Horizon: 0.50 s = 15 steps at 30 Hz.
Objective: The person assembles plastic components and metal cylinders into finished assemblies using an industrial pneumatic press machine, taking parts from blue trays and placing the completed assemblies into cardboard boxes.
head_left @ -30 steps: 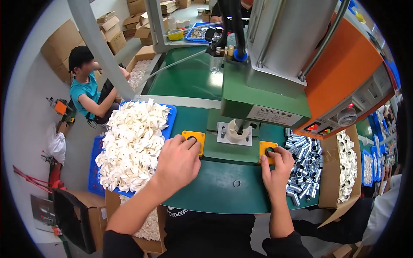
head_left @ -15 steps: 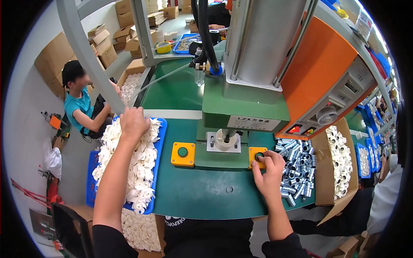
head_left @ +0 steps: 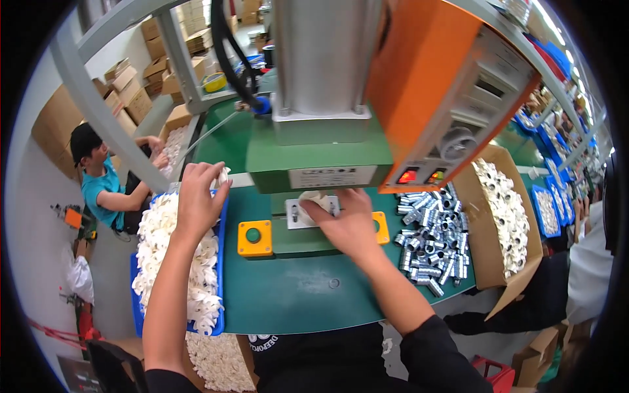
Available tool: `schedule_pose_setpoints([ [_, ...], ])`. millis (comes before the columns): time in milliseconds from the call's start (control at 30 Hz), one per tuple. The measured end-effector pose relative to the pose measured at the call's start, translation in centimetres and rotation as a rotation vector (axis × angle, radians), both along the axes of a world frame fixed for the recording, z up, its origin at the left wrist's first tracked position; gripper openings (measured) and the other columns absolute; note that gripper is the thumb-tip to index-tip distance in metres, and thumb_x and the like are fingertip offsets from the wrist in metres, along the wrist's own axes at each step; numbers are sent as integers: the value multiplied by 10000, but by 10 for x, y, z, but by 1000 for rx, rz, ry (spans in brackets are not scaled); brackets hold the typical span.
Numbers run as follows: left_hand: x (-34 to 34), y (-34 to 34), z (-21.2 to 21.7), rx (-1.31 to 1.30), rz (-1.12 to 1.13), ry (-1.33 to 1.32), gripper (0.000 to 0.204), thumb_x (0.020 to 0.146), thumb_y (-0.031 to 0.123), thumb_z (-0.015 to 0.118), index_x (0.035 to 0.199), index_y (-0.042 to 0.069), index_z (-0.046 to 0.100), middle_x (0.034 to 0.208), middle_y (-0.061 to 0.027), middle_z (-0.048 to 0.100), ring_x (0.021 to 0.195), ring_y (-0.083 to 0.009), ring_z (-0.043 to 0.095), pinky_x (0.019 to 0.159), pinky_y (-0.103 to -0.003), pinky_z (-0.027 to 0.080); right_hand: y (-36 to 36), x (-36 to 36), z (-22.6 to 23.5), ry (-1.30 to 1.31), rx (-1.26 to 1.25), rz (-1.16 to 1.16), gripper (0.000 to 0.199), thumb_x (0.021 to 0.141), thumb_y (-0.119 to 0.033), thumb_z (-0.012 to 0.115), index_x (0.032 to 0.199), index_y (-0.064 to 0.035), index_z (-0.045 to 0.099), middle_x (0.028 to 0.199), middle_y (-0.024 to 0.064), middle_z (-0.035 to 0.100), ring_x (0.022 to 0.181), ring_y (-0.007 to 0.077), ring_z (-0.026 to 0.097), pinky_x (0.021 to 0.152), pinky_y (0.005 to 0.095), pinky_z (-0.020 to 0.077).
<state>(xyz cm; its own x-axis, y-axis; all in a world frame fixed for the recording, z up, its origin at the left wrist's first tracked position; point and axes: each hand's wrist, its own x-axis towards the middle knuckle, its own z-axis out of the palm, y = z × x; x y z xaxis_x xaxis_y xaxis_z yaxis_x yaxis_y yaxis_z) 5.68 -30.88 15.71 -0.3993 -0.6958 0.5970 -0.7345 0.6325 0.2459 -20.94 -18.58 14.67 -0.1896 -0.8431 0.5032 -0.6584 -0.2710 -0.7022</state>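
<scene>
Green bench point(head_left: 295, 295) under the press: the right hand point(head_left: 347, 226) has left its button for the white fitting point(head_left: 314, 200) on the fixture, fingers closing around it; the left hand point(head_left: 196, 200) now pinches 1 white piece point(head_left: 223, 175) above the blue tray point(head_left: 219, 262).

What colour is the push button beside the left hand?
Green, on a yellow box; the head view shows it, right of the left hand.

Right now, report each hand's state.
Left hand: closed on a white plastic fitting from the blue tray.
Right hand: gripping the white fitting on the press fixture.
</scene>
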Motion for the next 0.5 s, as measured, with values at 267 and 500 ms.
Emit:
schedule_pose_setpoints([
  [267, -78, 41, 7, 168, -332, 78, 297, 833, 167, 831, 1102, 62, 760, 1051, -127, 723, 1001, -348, 654, 875, -429, 535, 9, -28, -10, -135, -109, -52, 402, 773, -214, 878, 1097, -30, 726, 1031, 139, 742, 990, 347, 699, 877, 416, 543],
  [500, -115, 43, -18, 20, -346, -124, 393, 850, 347, 816, 1108, 66, 719, 1094, -128, 703, 1045, -342, 658, 898, -446, 534, 95, -203, 17, 250, -261, -622, 385, 797, -104, 869, 1131, -27, 693, 1083, 115, 716, 994, 269, 694, 910, 380, 542],
])
